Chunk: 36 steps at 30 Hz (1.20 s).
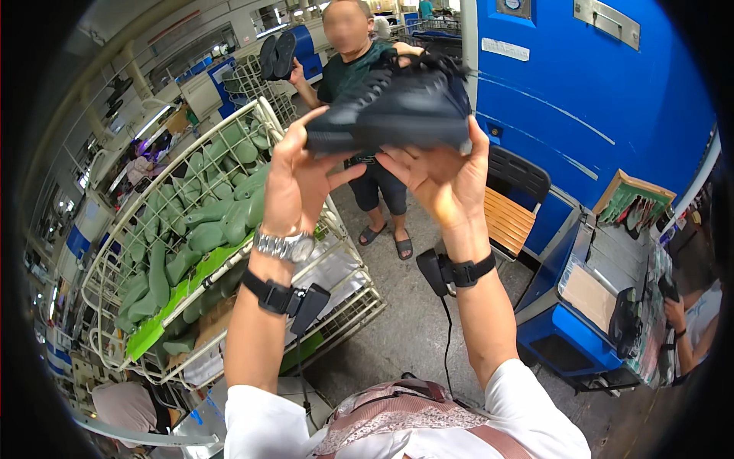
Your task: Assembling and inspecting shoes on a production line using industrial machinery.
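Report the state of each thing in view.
Dark laced footwear: raised, held, blurred.
Left hand: holding its left end.
Right hand: holding its right end.
Wire cart: loaded.
Green shoe lasts: heaped in the cart.
Wristwatch: worn.
Black straps: fastened.
Blue panel: scuffed.
Co-worker's hand: holding up dark sole-shaped pieces.

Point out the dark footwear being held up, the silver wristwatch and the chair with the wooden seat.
Dark footwear [391, 121]: head view, on its blurred side.
Silver wristwatch [284, 246]: head view, on the band beside the dial.
Chair [510, 219]: head view, on the slatted wooden seat.
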### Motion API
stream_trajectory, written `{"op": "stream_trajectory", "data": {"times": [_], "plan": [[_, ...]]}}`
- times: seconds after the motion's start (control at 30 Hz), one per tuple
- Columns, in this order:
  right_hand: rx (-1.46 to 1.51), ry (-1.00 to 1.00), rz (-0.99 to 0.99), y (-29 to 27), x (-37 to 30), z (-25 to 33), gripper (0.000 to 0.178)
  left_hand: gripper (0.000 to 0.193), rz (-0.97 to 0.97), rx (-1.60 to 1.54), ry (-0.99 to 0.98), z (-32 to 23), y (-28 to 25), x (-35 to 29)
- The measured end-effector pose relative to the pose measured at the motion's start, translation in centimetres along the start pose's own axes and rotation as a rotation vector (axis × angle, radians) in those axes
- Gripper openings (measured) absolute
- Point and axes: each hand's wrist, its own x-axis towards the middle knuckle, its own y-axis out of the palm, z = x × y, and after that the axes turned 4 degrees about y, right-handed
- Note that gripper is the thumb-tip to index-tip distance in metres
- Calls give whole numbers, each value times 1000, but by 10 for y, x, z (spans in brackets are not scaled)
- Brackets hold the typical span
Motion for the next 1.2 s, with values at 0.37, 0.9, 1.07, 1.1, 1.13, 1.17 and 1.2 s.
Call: {"op": "stream_trajectory", "data": {"times": [0.37, 0.9, 1.07, 1.1, 1.13, 1.17, 1.2], "plan": [[275, 331, 154, -55, -86, -114, 61, 79, -133, 344, -19, -10, -70, -163], [-80, 1667, 351, 58, -251, -527, 56, 84, -1871, 1421, -157, -63, -48, -604], [-199, 2097, 776, 65, -343, -629, 43, 90, -2419, 1629, -435, -58, 14, -676], [-302, 2058, 1024, 56, -360, -649, 42, 90, -2523, 1598, -466, -50, 22, -680], [-344, 2068, 1210, 50, -380, -667, 42, 89, -2611, 1583, -517, -45, 30, -683], [-373, 2070, 1408, 48, -401, -680, 42, 89, -2710, 1558, -579, -38, 39, -684], [-399, 2104, 1501, 51, -420, -685, 46, 89, -2792, 1524, -624, -31, 46, -684]]}}
